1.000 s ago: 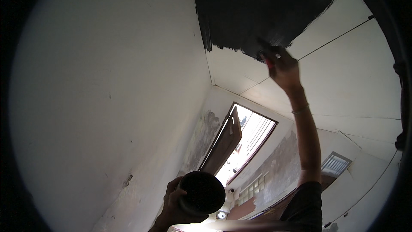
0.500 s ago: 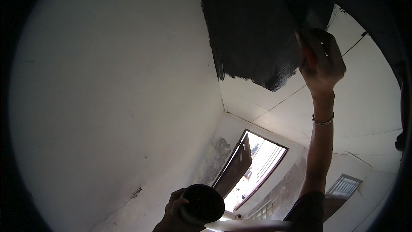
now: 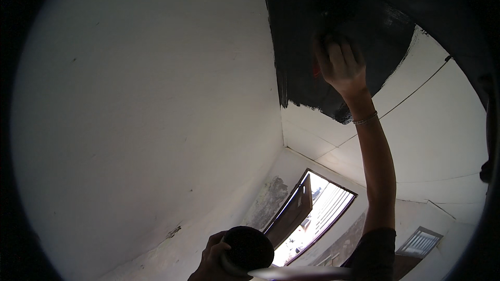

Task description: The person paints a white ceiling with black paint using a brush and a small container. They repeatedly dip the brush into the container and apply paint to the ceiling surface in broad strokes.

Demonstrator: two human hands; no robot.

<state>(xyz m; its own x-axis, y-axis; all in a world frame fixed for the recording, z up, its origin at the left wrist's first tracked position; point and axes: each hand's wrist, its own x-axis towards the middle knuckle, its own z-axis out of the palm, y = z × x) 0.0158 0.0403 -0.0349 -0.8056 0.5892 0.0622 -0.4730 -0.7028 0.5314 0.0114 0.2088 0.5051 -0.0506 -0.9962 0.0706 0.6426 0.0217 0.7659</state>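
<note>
My right hand [image 3: 344, 67] is raised against the black-painted patch [image 3: 302, 15] of the white ceiling [image 3: 437, 109], its fingers wrapped round a brush with a red handle [image 3: 316, 69]. The brush's head is blurred into the dark paint. Low in the middle, my left hand [image 3: 212, 255] grips a dark round container [image 3: 247, 250] by its side; its top looks black inside.
A plain wall [image 3: 135, 114] fills the left. Below the painted area are a window with an open brown shutter [image 3: 289, 211] and bars, a stained far wall [image 3: 265, 203] and a small vent [image 3: 419, 242]. A pale blurred strip [image 3: 302, 273] crosses the lower edge.
My right hand swung rightward, then back left onto the middle of the black patch. The view has shifted, putting the ceiling and window lower. My left hand still grips the container.
</note>
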